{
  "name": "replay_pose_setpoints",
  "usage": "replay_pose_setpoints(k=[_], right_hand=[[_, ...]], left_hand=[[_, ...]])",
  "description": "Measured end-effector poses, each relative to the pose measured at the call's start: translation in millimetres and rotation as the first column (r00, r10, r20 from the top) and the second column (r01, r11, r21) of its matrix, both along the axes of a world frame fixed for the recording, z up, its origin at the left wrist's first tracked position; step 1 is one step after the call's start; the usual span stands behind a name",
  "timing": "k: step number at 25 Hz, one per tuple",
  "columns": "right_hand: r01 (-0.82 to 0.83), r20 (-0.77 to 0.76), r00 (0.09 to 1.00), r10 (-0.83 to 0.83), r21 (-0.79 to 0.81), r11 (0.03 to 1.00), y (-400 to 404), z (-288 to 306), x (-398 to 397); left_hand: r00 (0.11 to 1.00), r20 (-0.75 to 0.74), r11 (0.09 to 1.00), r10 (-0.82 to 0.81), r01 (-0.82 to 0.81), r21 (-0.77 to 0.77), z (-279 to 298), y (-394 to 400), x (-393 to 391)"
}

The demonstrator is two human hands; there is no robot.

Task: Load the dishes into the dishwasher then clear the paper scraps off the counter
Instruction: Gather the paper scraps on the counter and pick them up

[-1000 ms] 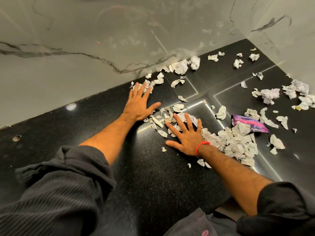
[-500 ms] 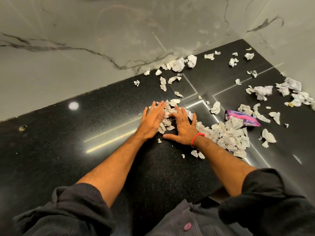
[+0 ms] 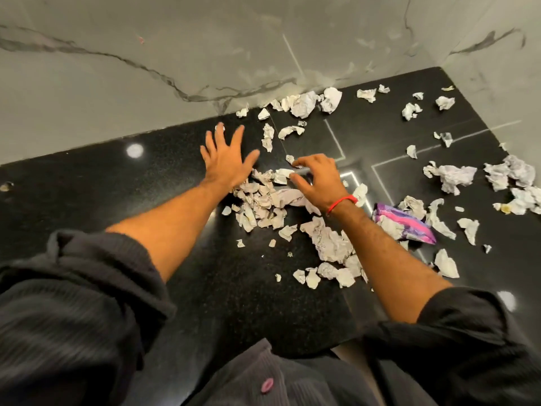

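Note:
Torn white paper scraps litter the black counter [image 3: 205,288]. A gathered pile of scraps [image 3: 260,203] lies between my wrists. My left hand [image 3: 227,159] is spread flat with straight fingers just left of and beyond that pile, slightly blurred. My right hand [image 3: 317,180] hovers over the pile's right side, its forefinger and thumb curled around a scrap [image 3: 282,174] at the pile's top. A second heap of scraps [image 3: 330,244] lies under my right forearm. No dishes or dishwasher are in view.
A purple wrapper [image 3: 409,224] lies right of my right wrist among scraps. More crumpled paper [image 3: 304,104] sits against the marble wall [image 3: 175,54], and bigger wads [image 3: 456,177] lie far right near the corner. The counter's front edge is at my waist.
My left hand has left the pile and moved up and left, fingers spread. My right hand has lifted from flat on the scraps and curled its fingers. The pile stays where it was swept.

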State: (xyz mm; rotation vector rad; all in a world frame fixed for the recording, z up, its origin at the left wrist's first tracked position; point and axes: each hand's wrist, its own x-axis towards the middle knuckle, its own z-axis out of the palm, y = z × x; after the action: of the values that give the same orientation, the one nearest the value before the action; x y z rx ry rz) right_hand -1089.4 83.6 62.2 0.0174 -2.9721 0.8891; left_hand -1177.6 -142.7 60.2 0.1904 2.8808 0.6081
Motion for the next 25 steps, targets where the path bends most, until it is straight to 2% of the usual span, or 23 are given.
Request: replay_pose_setpoints(k=[2,5,7,10,14,16,17,19,21,23,25], right_hand=[[-0.058,0.04,0.998,0.057,0.027,0.998,19.0,-3.3,-21.0],[-0.081,0.057,0.995,0.08,0.027,0.996,43.8,-5.2,-54.1],[-0.081,0.02,0.997,0.08,0.063,0.995,55.1,-4.8,-82.4],[-0.06,0.035,0.998,0.055,0.179,0.982,61.4,3.7,-128.2],[-0.182,0.176,0.975,0.134,0.296,0.938,50.1,-4.1,-159.7],[-0.212,0.154,0.974,0.169,0.328,0.921,37.0,-13.1,-143.0],[-0.229,0.122,0.972,0.199,0.335,0.914,30.4,-16.5,-125.9],[-0.248,0.062,0.969,0.24,0.292,0.924,18.8,-20.5,-84.9],[-0.258,0.042,0.966,0.256,0.264,0.929,10.8,-23.6,-45.0],[-0.26,0.041,0.965,0.258,0.254,0.932,7.2,-25.8,-13.9],[-0.262,0.029,0.964,0.265,0.275,0.925,5.7,-27.2,0.4]], left_hand=[[0.992,0.108,0.998,0.066,-0.068,0.009,6.2,12.8,-17.2],[0.979,0.148,0.984,-0.139,0.153,-0.086,6.1,44.6,-9.6],[0.966,0.155,0.964,-0.209,0.23,-0.132,6.9,60.2,14.9],[0.968,0.17,0.965,-0.183,0.209,-0.156,6.3,64.4,42.6],[0.959,0.216,0.971,-0.181,0.209,-0.114,11.3,53.3,46.1],[0.963,0.191,0.976,-0.19,0.206,-0.066,17.4,51.0,38.3],[0.977,0.123,0.982,-0.177,0.184,-0.049,20.1,49.8,34.3],[0.996,-0.062,0.998,-0.06,0.059,-0.023,22.1,45.5,20.8],[0.986,-0.16,0.995,0.042,-0.056,-0.084,17.2,41.2,0.0],[0.993,-0.106,0.977,0.043,-0.064,-0.204,13.4,42.9,-30.8],[1.0,-0.004,0.971,0.015,-0.016,-0.239,10.3,52.4,-60.6]])
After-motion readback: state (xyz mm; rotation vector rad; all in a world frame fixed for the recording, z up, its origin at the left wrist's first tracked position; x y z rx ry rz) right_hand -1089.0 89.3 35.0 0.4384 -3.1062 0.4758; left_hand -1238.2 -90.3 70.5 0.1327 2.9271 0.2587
